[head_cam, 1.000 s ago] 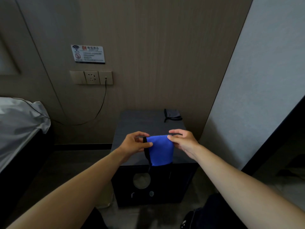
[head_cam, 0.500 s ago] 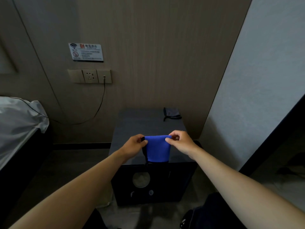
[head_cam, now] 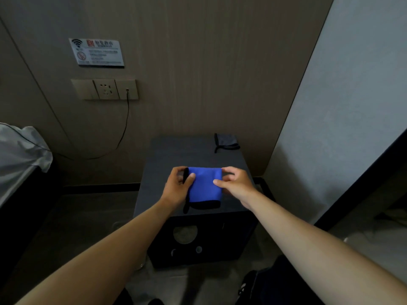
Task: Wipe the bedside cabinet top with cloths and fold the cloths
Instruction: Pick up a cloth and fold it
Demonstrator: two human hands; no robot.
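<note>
The folded blue cloth (head_cam: 204, 187) lies near the cabinet top's (head_cam: 193, 150) front edge. Left hand (head_cam: 177, 187) pinches its left edge, right hand (head_cam: 236, 183) its right, probably keeping the fold square.

Up and to the left of the hands, a Wi-Fi and no-smoking sign (head_cam: 99, 52) is fixed to the wood-grain wall panel (head_cam: 209, 62). Just below it sits a beige socket and switch plate (head_cam: 105, 89), with a black cable (head_cam: 123, 133) plugged into its right end and drooping leftward toward white bedding (head_cam: 19, 150) far left of the hands. A pale grey wall (head_cam: 352, 106) stands to their right.
</note>
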